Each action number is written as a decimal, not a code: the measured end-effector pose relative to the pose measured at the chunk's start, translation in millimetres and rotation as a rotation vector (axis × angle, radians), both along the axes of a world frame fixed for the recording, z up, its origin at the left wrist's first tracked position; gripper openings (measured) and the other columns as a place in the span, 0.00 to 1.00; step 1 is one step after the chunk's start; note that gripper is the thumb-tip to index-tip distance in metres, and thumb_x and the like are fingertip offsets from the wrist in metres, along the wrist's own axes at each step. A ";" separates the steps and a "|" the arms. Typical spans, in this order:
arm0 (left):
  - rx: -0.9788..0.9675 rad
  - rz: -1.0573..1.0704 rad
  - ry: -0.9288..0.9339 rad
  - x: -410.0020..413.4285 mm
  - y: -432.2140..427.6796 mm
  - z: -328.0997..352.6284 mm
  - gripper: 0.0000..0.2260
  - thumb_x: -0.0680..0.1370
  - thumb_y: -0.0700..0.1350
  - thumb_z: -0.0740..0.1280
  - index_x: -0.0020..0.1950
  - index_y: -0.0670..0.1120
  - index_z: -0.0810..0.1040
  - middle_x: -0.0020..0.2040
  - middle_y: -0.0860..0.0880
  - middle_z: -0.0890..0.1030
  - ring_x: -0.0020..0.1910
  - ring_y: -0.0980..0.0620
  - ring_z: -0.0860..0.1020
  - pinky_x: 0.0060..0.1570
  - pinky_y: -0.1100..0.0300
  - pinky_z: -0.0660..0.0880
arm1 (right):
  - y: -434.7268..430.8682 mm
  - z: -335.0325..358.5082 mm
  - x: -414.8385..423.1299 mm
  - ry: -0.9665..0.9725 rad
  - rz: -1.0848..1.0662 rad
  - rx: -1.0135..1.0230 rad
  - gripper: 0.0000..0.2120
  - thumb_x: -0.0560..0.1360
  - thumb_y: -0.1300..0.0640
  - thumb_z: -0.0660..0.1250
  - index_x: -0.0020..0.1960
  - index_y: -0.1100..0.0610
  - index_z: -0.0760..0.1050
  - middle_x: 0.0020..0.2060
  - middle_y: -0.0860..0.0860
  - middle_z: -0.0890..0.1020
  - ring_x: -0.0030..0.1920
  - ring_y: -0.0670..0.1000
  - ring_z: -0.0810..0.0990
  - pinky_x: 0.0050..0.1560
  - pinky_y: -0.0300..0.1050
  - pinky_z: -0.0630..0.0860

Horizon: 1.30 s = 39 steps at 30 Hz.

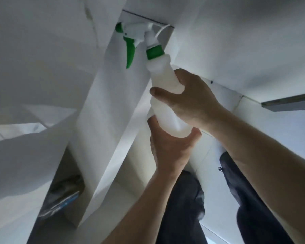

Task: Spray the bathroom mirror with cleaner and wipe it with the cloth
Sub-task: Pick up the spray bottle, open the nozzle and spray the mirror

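In the middle of the view, held up in front of white panels, is the spray bottle (165, 95), a translucent white body with a green collar, a white spray head and a green trigger and nozzle pointing left. It tilts, head up and to the left, base down and to the right. The right hand (192, 101) is wrapped around the middle of the bottle, thumb across the near side. The left hand (169, 147) cups the base from below, fingers closed on it. Both forearms are bare and reach in from the lower right. Beneath them are the person's dark trousers (183, 205) over a pale floor (217, 199). To the left stands a white cabinet (102, 120); its shadowed opening at lower left holds something blurred with a blue edge. I see neither mirror nor cloth clearly.
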State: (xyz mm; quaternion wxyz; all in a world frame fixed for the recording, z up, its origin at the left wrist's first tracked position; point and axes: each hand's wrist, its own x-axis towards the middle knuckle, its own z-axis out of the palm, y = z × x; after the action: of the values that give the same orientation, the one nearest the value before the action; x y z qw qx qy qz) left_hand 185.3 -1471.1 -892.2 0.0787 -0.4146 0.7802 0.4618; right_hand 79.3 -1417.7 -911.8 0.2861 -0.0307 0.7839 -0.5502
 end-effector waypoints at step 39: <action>-0.105 -0.079 0.081 23.7 2.5 409.9 0.39 0.59 0.70 0.75 0.66 0.66 0.64 0.49 0.65 0.77 0.49 0.60 0.78 0.41 0.64 0.76 | 15.4 455.0 -28.5 -0.021 0.006 -0.140 0.13 0.79 0.43 0.67 0.55 0.52 0.78 0.44 0.47 0.87 0.45 0.46 0.86 0.49 0.43 0.82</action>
State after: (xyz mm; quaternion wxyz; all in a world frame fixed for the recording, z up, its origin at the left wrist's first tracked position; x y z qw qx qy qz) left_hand 209.0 -1468.6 -482.3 0.0432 -0.3682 0.8215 0.4333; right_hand 50.8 -1402.3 -456.8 0.2931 -0.0470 0.7403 -0.6031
